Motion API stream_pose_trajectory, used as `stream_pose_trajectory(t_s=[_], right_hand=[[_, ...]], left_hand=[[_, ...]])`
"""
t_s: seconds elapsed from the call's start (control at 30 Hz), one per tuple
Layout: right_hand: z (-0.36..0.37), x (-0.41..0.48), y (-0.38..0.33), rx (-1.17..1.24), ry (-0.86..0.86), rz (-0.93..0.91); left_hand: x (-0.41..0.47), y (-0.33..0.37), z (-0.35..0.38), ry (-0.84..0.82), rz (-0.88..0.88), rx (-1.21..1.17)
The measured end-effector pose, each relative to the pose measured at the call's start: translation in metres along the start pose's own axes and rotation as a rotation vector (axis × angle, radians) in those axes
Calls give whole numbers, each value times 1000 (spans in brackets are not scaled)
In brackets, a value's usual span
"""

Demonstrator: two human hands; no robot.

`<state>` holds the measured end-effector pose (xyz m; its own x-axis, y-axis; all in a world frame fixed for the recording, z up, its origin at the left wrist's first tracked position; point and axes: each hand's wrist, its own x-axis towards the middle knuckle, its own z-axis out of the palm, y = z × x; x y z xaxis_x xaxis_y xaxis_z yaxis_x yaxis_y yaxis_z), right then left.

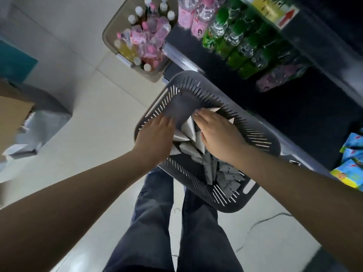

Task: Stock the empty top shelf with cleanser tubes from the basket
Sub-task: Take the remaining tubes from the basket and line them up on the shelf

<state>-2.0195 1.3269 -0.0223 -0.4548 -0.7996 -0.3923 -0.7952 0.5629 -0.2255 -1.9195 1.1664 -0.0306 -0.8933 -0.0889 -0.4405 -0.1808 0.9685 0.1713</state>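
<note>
Looking down: grey slotted plastic basket [261, 143] sits on the pale tiled floor [88, 138] just in front of the person's blue-jeaned legs [157, 222], hard against a dark shop shelf [294, 118]. The white and grey cleanser tubes [189, 128] are all inside the basket, piled toward its near half, w/ the far part of the basket floor bare. Both hands are down in it. L hand [155, 138] is palm-down at the left wall, fingers pointing at the basket floor, tube ends poking out beside the palm; can't tell if it grasps any. R hand [218, 134] lies on top of the pile, fingers bent over & clasping several tube ends. On the shelf: green-capped bottles [235, 36] & pink-label bottles [196, 16]. Beige bin [107, 36] of pink & yellow bottles stands on the floor beyond. Bright blue-yellow packets [351, 163] far right; brown cardboard box [11, 118] far left.
</note>
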Motion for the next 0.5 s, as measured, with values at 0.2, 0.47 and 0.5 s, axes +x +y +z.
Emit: stream_pose_trajectory(t_s=[0.2,0.47,0.5], right_hand=[[24,6,9,15,17,-71],[37,21,17,58,31,-168],[37,23,18,60,34,-182]], left_hand=[[6,-1,26,-22,11,-60],[18,-5,38,-142,60,-49],[19,-4,38,-150,65,-35]])
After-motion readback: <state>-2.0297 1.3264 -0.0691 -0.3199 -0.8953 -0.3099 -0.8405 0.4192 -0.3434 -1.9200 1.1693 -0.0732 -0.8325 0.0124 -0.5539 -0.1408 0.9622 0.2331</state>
